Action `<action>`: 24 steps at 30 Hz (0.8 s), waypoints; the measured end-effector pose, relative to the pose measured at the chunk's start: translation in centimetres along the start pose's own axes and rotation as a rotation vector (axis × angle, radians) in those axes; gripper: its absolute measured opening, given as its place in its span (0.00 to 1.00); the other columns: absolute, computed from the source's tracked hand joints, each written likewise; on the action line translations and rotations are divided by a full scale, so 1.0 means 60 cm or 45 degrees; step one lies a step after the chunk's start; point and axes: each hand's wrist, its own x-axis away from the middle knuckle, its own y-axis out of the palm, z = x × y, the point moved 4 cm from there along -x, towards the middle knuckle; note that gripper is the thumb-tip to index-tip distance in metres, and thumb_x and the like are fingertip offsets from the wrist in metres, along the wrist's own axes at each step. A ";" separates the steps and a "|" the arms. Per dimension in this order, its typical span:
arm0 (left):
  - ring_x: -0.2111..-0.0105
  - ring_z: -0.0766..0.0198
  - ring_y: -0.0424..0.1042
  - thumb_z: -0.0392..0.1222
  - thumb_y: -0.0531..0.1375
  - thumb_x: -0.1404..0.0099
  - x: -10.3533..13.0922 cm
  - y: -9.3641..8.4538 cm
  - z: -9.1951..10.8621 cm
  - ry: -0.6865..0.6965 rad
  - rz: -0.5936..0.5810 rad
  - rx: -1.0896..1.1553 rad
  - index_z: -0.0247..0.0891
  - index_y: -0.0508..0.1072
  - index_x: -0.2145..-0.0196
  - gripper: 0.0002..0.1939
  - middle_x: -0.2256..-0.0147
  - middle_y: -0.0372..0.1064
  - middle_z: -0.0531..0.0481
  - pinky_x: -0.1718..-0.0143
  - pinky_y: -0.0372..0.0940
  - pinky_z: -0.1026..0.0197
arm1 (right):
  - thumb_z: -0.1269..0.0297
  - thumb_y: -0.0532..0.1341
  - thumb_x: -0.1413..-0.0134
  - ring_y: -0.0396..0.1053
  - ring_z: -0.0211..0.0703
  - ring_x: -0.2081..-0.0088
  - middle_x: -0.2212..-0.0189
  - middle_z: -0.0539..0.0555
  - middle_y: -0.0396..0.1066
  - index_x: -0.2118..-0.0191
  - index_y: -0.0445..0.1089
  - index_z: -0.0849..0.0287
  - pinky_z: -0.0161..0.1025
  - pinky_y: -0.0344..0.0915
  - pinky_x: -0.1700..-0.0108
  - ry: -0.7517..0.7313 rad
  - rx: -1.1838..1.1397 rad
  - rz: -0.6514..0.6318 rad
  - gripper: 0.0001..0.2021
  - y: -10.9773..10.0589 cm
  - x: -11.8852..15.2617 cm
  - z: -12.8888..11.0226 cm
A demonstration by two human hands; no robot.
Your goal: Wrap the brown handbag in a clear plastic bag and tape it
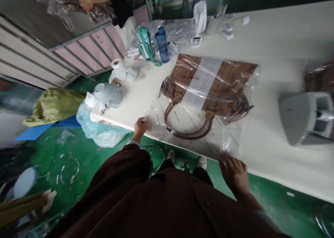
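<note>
A brown handbag point(229, 79) lies on the table inside a clear plastic bag point(156, 114). A white band point(205, 81) wraps its middle, and its two looped handles point(191, 137) point towards me. My left hand point(141, 125) is closed at the plastic bag's near left corner, pinching the film. At the near right corner, by the table edge, my right hand point(233, 172) has its fingers curled on the plastic; they are slightly blurred. The bag's open end seems to lie between my hands.
On the white table point(276, 36) stand a blue bottle point(162, 45), a teal bottle point(145, 43), a small white fan point(199, 18), a pale lidded container point(108, 94) and a grey machine point(305, 118) at right. Another person's hand point(86, 1) holds wrapped brown items at upper left.
</note>
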 end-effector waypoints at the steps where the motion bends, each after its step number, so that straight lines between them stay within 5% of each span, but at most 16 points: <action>1: 0.64 0.57 0.70 0.37 0.61 0.47 -0.006 -0.005 -0.005 0.008 -0.055 0.026 0.33 0.72 0.58 0.16 0.69 0.71 0.46 0.58 0.62 0.58 | 0.63 0.54 0.41 0.66 0.45 0.61 0.64 0.55 0.72 0.56 0.69 0.60 0.42 0.55 0.55 -0.008 0.033 0.014 0.11 -0.002 0.004 -0.002; 5: 0.71 0.62 0.68 0.42 0.62 0.49 -0.017 -0.029 -0.028 -0.009 -0.248 0.194 0.37 0.72 0.73 0.06 0.77 0.67 0.53 0.67 0.61 0.63 | 0.63 0.56 0.42 0.64 0.43 0.67 0.72 0.53 0.71 0.62 0.71 0.59 0.41 0.53 0.58 0.130 0.235 0.122 0.08 -0.017 0.015 -0.004; 9: 0.78 0.66 0.65 0.46 0.63 0.50 -0.020 -0.037 -0.038 -0.086 -0.439 0.465 0.37 0.67 0.79 0.11 0.82 0.63 0.54 0.76 0.59 0.65 | 0.64 0.55 0.43 0.63 0.45 0.63 0.67 0.55 0.70 0.60 0.71 0.59 0.43 0.53 0.57 0.291 0.314 0.119 0.10 -0.019 0.019 -0.008; 14: 0.70 0.65 0.70 0.41 0.59 0.47 -0.034 -0.043 -0.031 -0.100 -0.447 0.751 0.39 0.66 0.67 0.08 0.69 0.70 0.48 0.73 0.63 0.65 | 0.62 0.57 0.51 0.60 0.55 0.52 0.48 0.64 0.60 0.46 0.61 0.63 0.46 0.58 0.56 0.775 0.132 0.095 0.25 -0.015 0.010 -0.002; 18: 0.62 0.64 0.71 0.38 0.58 0.47 -0.040 -0.066 -0.030 -0.029 -0.391 0.800 0.43 0.60 0.49 0.27 0.56 0.67 0.45 0.64 0.66 0.61 | 0.67 0.52 0.49 0.63 0.51 0.54 0.51 0.64 0.64 0.47 0.64 0.62 0.43 0.60 0.57 1.052 -0.054 0.028 0.22 -0.012 0.005 0.008; 21: 0.44 0.53 0.59 0.37 0.63 0.52 -0.014 -0.081 -0.011 0.283 -0.415 0.466 0.44 0.57 0.43 0.38 0.40 0.51 0.41 0.49 0.60 0.50 | 0.66 0.53 0.48 0.67 0.49 0.60 0.58 0.62 0.69 0.49 0.67 0.62 0.41 0.60 0.60 1.246 -0.154 -0.025 0.20 -0.015 0.010 0.016; 24: 0.37 0.44 0.39 0.43 0.68 0.53 0.047 -0.061 0.026 0.716 -0.395 -0.184 0.43 0.53 0.39 0.46 0.35 0.36 0.40 0.41 0.45 0.39 | 0.65 0.56 0.50 0.69 0.49 0.63 0.63 0.58 0.73 0.51 0.69 0.58 0.41 0.61 0.63 1.356 -0.188 -0.022 0.19 -0.029 0.009 0.018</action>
